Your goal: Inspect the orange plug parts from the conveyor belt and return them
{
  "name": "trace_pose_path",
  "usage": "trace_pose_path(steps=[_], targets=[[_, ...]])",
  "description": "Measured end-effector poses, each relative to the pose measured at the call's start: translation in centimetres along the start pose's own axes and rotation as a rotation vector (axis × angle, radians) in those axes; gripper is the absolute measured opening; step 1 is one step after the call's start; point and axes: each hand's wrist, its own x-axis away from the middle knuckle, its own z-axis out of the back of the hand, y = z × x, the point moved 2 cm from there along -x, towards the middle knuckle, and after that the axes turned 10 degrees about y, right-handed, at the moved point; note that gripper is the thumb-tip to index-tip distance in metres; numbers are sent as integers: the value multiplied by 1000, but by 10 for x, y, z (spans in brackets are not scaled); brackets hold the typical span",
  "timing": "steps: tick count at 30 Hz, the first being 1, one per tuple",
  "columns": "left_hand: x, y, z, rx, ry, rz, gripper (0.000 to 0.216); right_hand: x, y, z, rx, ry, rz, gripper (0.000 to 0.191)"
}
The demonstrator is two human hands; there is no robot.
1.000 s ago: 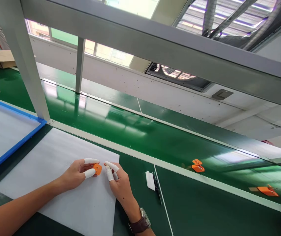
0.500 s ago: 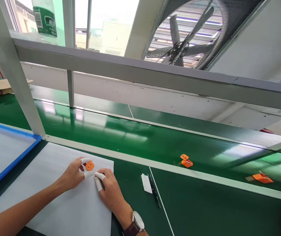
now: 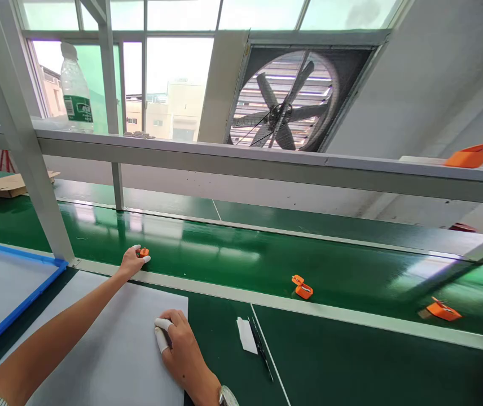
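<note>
My left hand (image 3: 134, 261) is stretched out past the white sheet to the near edge of the green belt. Its fingers, in white finger cots, are closed around a small orange plastic part (image 3: 144, 252). My right hand (image 3: 182, 347) rests over the right side of the white sheet (image 3: 97, 338). Its thumb and forefinger, also in white cots, are pressed together; whatever may be between them I cannot make out. On the green belt (image 3: 224, 254) to the right lie an orange piece with a raised flap (image 3: 302, 287) and another orange piece (image 3: 443, 310).
A white card (image 3: 247, 335) and a black pen-like tool (image 3: 260, 347) lie right of my right hand. A blue-edged frame (image 3: 17, 307) is at left. A grey rail (image 3: 224, 160) crosses above the belt, carrying a bottle (image 3: 77, 93) and an orange piece (image 3: 471, 155).
My left hand has moved up and away from the sheet to the belt with the orange part. My right hand stays over the sheet. The view has tilted upward.
</note>
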Motion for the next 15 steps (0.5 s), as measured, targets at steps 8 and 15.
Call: trace_pose_path(steps=[8,15], targets=[[118,18,48,119,-159,-262,33,-3,-2,4,-8,-21,-8,29],[201,2,65,8,-491,-773,17,0,5,1,-109,-72,-88,23]])
